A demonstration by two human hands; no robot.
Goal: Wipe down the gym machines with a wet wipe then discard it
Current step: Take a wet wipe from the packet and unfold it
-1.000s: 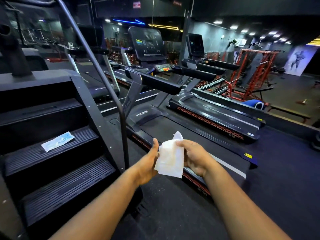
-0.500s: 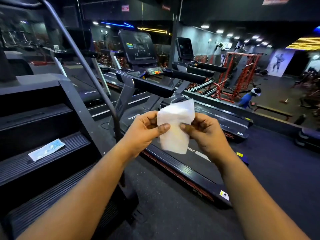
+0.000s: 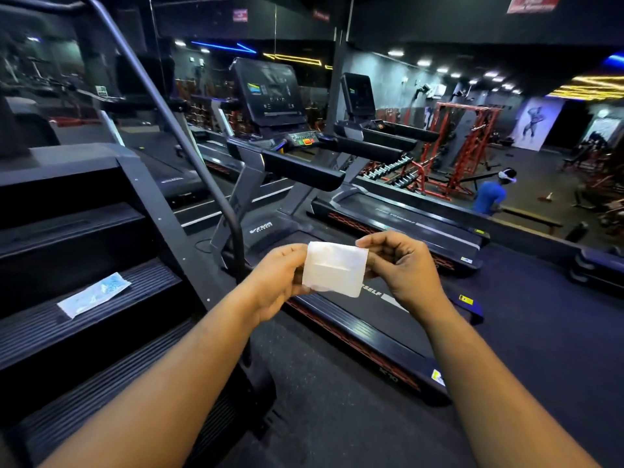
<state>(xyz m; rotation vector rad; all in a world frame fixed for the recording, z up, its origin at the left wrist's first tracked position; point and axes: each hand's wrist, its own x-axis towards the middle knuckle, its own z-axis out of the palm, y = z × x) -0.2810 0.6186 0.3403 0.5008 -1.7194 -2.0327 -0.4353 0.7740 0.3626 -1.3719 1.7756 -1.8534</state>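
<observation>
We hold the folded wet wipe (image 3: 333,268) between both hands: left hand (image 3: 282,282) pinches its left edge, right hand (image 3: 403,265) its right edge, above the treadmill (image 3: 354,329).

Both hands up front, left hand (image 3: 280,282) and right hand (image 3: 405,268) pinching a folded white wet wipe (image 3: 334,269) over the treadmill (image 3: 354,329), empty blue wrapper (image 3: 94,294) lying on the stair climber step (image 3: 40,329).
</observation>
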